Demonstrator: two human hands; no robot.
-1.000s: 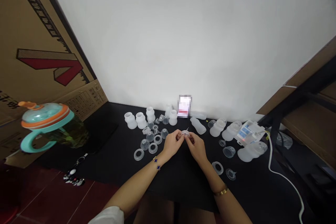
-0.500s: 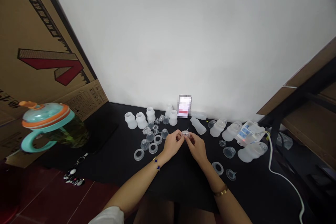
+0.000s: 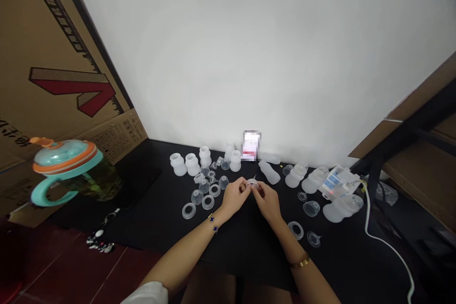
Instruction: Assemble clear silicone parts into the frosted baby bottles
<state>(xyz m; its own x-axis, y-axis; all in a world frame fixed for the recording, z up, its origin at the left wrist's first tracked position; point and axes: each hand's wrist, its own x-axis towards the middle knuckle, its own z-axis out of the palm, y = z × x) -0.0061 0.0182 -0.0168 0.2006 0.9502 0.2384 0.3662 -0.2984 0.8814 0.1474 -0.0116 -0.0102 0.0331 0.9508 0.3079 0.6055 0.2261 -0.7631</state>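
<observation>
Both hands meet over the middle of the black table. Between their fingertips is a clear bottle nipple in a collar ring, its thin tip pointing up. My left hand pinches its left side, and my right hand pinches the right. Left of my hands lie several loose collar rings and clear domed caps. To the right of my right hand are another ring, a loose nipple and a clear cap.
White open bottles stand at the back left. Capped bottles lie at the right by a white box with a cable. A phone leans on the wall. A teal-handled jug stands at left.
The view has shifted very slightly. Both hands keep the same pinch on the nipple and ring, with no clear movement.
</observation>
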